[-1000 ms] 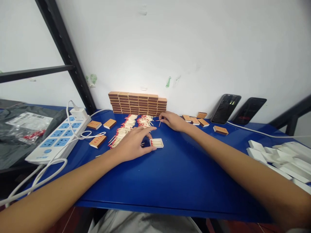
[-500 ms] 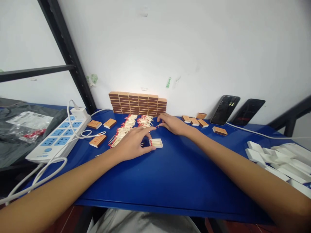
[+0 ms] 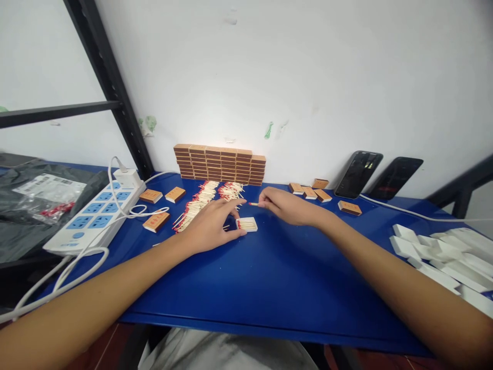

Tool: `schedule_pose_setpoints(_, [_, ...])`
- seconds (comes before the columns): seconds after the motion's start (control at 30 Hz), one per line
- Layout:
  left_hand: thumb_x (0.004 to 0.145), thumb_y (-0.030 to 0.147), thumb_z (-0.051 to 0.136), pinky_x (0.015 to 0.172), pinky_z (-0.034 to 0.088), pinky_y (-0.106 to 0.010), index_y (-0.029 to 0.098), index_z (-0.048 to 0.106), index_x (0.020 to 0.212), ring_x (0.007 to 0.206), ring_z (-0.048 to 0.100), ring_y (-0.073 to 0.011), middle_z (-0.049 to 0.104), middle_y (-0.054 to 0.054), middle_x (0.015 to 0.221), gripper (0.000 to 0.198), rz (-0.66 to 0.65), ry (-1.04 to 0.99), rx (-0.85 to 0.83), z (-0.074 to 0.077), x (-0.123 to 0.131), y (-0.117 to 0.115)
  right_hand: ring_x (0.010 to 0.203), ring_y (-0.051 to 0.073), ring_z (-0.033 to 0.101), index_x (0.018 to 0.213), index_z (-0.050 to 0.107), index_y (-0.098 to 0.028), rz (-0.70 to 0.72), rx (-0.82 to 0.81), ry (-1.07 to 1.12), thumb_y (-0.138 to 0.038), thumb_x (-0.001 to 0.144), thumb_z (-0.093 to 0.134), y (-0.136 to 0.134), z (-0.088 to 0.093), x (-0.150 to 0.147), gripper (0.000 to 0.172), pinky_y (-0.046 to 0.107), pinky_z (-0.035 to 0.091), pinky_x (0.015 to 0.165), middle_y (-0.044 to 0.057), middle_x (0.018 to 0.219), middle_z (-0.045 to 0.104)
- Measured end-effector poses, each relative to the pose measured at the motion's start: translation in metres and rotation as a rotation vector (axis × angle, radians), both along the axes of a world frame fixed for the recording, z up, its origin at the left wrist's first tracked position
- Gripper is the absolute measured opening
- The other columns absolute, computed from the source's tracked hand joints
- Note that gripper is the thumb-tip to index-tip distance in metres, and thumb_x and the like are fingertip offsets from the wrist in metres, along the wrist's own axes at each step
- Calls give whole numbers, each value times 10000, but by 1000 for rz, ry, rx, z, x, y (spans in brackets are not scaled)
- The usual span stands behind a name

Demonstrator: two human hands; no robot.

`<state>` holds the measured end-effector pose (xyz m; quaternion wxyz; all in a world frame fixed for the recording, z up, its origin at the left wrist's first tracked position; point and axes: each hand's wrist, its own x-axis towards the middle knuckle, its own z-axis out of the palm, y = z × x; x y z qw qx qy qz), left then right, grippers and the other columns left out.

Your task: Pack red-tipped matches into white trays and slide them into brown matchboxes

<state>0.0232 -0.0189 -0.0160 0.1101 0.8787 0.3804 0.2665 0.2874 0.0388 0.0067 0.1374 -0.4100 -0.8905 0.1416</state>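
Observation:
My left hand (image 3: 215,223) curls around the left end of a small white matchbox tray (image 3: 252,229), thumb and fingers gripping it on the blue table. Red-tipped matches (image 3: 245,223) lie inside the tray, heads to the left. Just above and right of it, my right hand (image 3: 283,205) pinches a match (image 3: 253,204) whose red head points left. Two heaps of loose matches, a long one (image 3: 198,203) and a shorter one (image 3: 231,191), spread behind my left hand. Beyond them rises a stacked wall of brown matchboxes (image 3: 219,163).
Closed matchboxes (image 3: 156,221) lie left, and several more (image 3: 309,192) sit at the back right. A white power strip (image 3: 96,216) with cables occupies the left. Two phones (image 3: 358,174) lean on the wall. White empty trays (image 3: 442,257) pile up at the right edge.
My right hand has drawn back toward me and slightly right from the shorter heap, with a match now plainly in its fingers. My left hand stays on the tray.

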Motion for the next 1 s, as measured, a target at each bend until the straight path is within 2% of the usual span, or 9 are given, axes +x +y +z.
schedule_pose_setpoints(0.1, [889, 359, 827, 1069, 473, -468, 263, 491, 1486, 1175, 649, -295, 765, -18, 1111, 691, 2, 3, 16, -1, 0, 0, 856, 203, 582, 944, 588, -193, 71, -47, -1, -280, 1055, 468, -29, 3, -13, 185, 320, 440, 778, 84, 1003, 653])
schedule_pose_setpoints(0.2, [883, 364, 833, 1050, 486, -453, 265, 504, 1471, 1173, 653, -290, 766, -22, 1113, 681, -4, -5, 33, -2, 0, 0, 828, 184, 571, 956, 593, -188, 51, -39, -21, -214, 1040, 495, -45, 0, -24, 132, 308, 426, 759, 78, 1018, 648])
schedule_pose_setpoints(0.3, [876, 349, 839, 1027, 499, -437, 268, 520, 1453, 1136, 663, -278, 768, -18, 1097, 665, -6, -23, 56, -2, -1, 0, 812, 176, 567, 966, 615, -187, 21, -19, -6, -208, 1024, 548, -46, 0, -25, 90, 301, 412, 744, 63, 993, 645])
schedule_pose_setpoints(0.4, [879, 349, 833, 1007, 509, -432, 269, 519, 1464, 1105, 672, -273, 769, -20, 1101, 669, -3, -24, 62, 1, -3, 4, 788, 165, 562, 970, 639, -193, 14, 22, 108, -209, 1017, 566, -41, 2, -22, 88, 292, 402, 728, 33, 914, 635])
schedule_pose_setpoints(0.57, [882, 397, 822, 1000, 515, -443, 243, 509, 1494, 1097, 684, -284, 772, -44, 1103, 704, 82, -40, 91, 8, -13, 14, 752, 152, 544, 946, 658, -193, 2, 109, 278, -189, 992, 600, -43, -4, -35, 75, 285, 399, 708, 7, 830, 609])
schedule_pose_setpoints(0.63, [890, 395, 809, 996, 516, -444, 233, 518, 1486, 1102, 679, -287, 771, -51, 1096, 683, 138, -39, 110, 11, -16, 17, 771, 149, 554, 1005, 672, -196, 83, 80, 261, -206, 983, 640, -48, -10, -46, 40, 284, 416, 720, 16, 899, 621])
schedule_pose_setpoints(0.73, [906, 386, 784, 979, 518, -441, 235, 534, 1457, 1125, 661, -299, 772, -46, 1097, 624, 210, -31, 146, 14, -18, 19, 828, 158, 573, 1108, 665, -203, 187, -3, 183, -250, 975, 692, -55, -18, -59, 144, 294, 446, 746, 45, 1033, 631])
schedule_pose_setpoints(0.83, [902, 378, 785, 972, 517, -432, 237, 551, 1427, 1133, 654, -305, 776, -38, 1087, 591, 268, -43, 166, 14, -17, 19, 853, 168, 575, 1023, 648, -202, 198, -36, 154, -258, 1010, 653, -57, -22, -66, 58, 303, 449, 761, 48, 1036, 627])
schedule_pose_setpoints(1.0, [900, 385, 787, 971, 514, -434, 236, 545, 1425, 1128, 650, -303, 777, -38, 1089, 597, 255, -52, 154, 13, -16, 17, 855, 180, 568, 927, 609, -191, 156, -76, 103, -256, 1037, 611, -57, -20, -59, 128, 311, 441, 767, 50, 978, 624])
